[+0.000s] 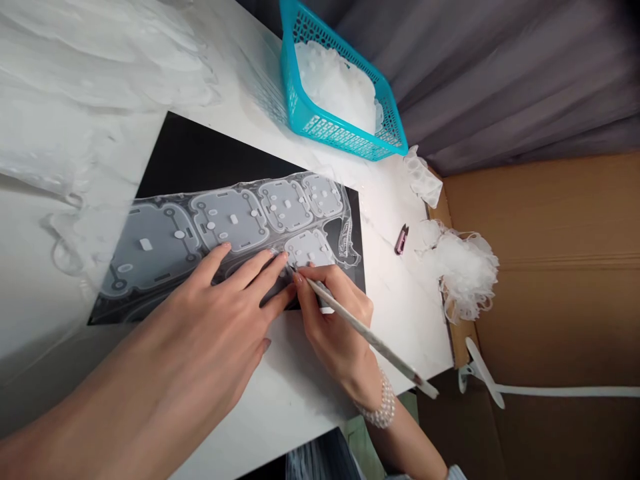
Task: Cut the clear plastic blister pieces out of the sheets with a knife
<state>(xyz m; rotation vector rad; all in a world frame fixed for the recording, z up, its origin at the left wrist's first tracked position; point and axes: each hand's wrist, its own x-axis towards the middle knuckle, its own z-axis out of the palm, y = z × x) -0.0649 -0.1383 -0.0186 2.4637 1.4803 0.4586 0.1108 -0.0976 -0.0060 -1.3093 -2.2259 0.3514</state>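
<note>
A translucent sheet of moulded rubbery-looking parts (230, 219) lies on a black mat (195, 150), its panels dotted with small white pieces and ringed by clear edging. My left hand (220, 307) rests on the sheet with fingers spread, pressing it flat. In a pinch, my right hand (335, 327) holds a slim pen-like tool with a pale handle (373, 339). Its thin dark tip meets the sheet close to my left fingertips. What exactly the tip touches is hidden by my fingers. A beaded bracelet circles my right wrist.
A turquoise basket (345, 137) full of translucent pieces stands at the back. Small thread snips (401, 240) lie on the white table (395, 313). Clear scraps (463, 270) heap at the cardboard box's (545, 267) edge. More translucent sheets (95, 67) are piled at upper left.
</note>
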